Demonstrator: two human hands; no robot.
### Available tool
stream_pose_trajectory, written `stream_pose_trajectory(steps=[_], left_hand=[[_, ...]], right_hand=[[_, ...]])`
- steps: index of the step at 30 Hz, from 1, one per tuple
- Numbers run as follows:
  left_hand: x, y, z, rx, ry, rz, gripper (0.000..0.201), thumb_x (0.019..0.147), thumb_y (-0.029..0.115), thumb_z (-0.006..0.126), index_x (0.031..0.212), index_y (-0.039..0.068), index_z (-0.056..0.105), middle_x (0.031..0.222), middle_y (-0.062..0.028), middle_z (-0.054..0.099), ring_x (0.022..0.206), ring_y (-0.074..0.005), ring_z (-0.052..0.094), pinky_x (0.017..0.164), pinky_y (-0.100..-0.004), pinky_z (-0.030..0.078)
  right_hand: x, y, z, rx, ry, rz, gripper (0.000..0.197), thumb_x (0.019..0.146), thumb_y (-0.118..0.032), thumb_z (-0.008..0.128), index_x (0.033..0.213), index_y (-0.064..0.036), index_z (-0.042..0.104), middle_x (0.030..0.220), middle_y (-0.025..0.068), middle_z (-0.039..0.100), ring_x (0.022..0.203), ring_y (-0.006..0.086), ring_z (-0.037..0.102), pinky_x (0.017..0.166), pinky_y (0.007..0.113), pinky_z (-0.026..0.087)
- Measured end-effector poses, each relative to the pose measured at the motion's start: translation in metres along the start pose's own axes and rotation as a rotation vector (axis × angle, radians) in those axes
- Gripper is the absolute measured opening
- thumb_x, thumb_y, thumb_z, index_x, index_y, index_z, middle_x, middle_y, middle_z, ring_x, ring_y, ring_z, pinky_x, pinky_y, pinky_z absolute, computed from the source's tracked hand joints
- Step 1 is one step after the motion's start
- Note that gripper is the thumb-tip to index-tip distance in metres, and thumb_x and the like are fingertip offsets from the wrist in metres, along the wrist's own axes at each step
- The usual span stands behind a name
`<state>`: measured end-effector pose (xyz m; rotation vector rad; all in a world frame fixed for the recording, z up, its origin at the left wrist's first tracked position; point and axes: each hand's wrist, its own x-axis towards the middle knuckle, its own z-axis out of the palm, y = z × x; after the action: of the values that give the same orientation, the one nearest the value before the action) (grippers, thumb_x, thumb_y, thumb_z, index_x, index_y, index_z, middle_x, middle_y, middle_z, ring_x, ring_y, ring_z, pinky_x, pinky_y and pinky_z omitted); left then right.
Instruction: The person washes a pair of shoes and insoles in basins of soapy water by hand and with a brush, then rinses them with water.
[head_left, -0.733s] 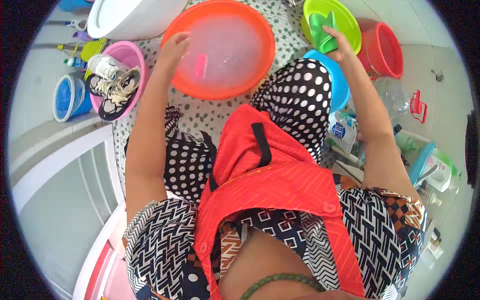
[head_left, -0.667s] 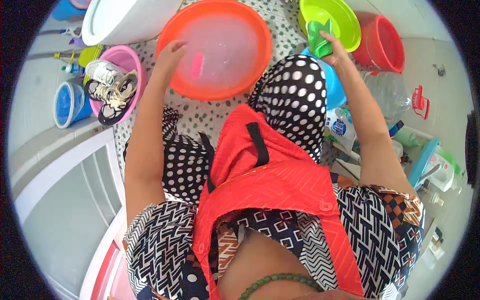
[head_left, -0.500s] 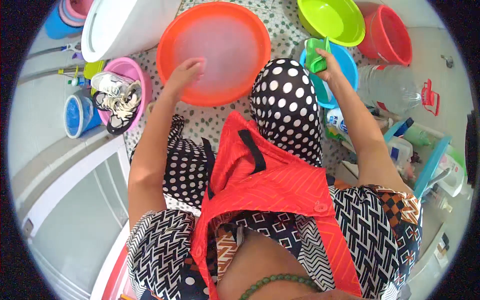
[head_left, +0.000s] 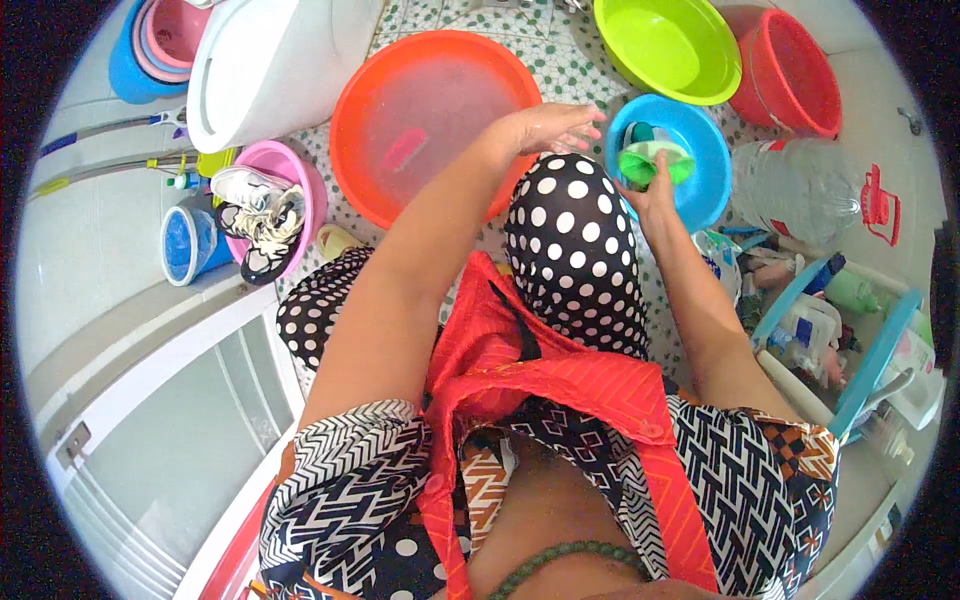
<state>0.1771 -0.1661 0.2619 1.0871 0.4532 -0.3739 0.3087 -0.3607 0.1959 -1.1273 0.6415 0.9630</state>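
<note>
My right hand [head_left: 652,193] grips a light green oval thing [head_left: 650,160] with a flared edge, held over the blue basin [head_left: 717,150]; its exact kind is unclear. Something dark teal and white [head_left: 640,132] lies in that basin behind it. My left hand [head_left: 555,127] is held empty above my dotted knee, fingers stretched toward the blue basin. Under my left wrist stands the large orange-red basin [head_left: 350,130], holding cloudy water. A small pinkish-red object [head_left: 405,148] shows in that water, too blurred to name.
At left, a pink basin [head_left: 318,200] holds sneakers and sandals, beside a small blue bin [head_left: 178,245] and a white tub [head_left: 225,80]. A lime basin [head_left: 670,45], red bucket [head_left: 785,75], large clear bottle [head_left: 800,190] and rack of bottles [head_left: 890,340] line the right.
My left hand has moved right, from over the orange-red basin to above my knee. My right hand has lowered and turned the green thing over the blue basin. The pinkish-red object now shows.
</note>
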Motion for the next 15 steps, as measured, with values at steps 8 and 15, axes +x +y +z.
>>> stream_pose_trajectory(steps=[8, 15], left_hand=[[-0.045, -0.080, -0.022, -0.308, 0.487, 0.020, 0.051, 0.088, 0.031, 0.052, 0.128, 0.001, 0.038, 0.120, -0.0142, 0.050, 0.107, -0.0219, 0.050, 0.091, -0.0361, 0.041], [-0.075, -0.139, -0.031, 0.170, 0.573, -0.095, 0.045, 0.085, 0.029, 0.052, 0.124, 0.008, 0.046, 0.109, -0.0100, 0.057, 0.088, -0.0196, 0.053, 0.071, -0.0334, 0.045]], right_hand=[[0.037, 0.003, -0.034, 0.184, 0.128, 0.138, 0.051, 0.081, -0.029, 0.064, 0.120, -0.0051, 0.041, 0.125, 0.0168, 0.040, 0.118, 0.0283, 0.036, 0.094, 0.045, 0.038], [0.013, 0.033, 0.020, -0.107, -0.250, 0.258, 0.014, 0.083, -0.012, 0.057, 0.095, -0.0040, 0.053, 0.086, 0.0092, 0.060, 0.077, 0.0202, 0.059, 0.070, 0.034, 0.050]])
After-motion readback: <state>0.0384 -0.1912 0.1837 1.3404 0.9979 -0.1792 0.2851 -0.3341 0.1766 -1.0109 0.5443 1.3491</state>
